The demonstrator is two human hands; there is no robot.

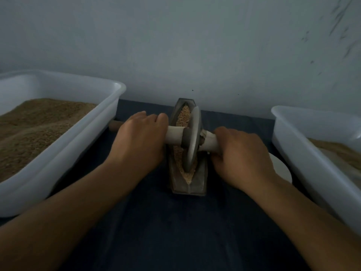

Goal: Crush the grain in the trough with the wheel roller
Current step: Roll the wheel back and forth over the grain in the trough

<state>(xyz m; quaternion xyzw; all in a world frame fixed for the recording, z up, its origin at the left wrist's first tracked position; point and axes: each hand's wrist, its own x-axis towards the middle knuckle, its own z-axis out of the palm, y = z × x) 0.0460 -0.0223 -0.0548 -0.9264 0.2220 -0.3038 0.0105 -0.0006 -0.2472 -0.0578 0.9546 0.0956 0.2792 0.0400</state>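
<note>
the grip of the left hand (139,136) curls over the pale wooden axle handle (174,134) left of the grey metal wheel roller (192,139); the right hand (241,155) wraps the handle's other end, fingers closed round it. the wheel stands upright in the narrow grey boat-shaped trough (187,184) at frame centre, on tan crushed grain (184,114). white plastic tubs (64,163) of brown grain flank it on the dark blue bench (166,231).

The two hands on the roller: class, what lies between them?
In the head view, the wheel stands in the trough of grain, between the left hand and right hand.
</note>
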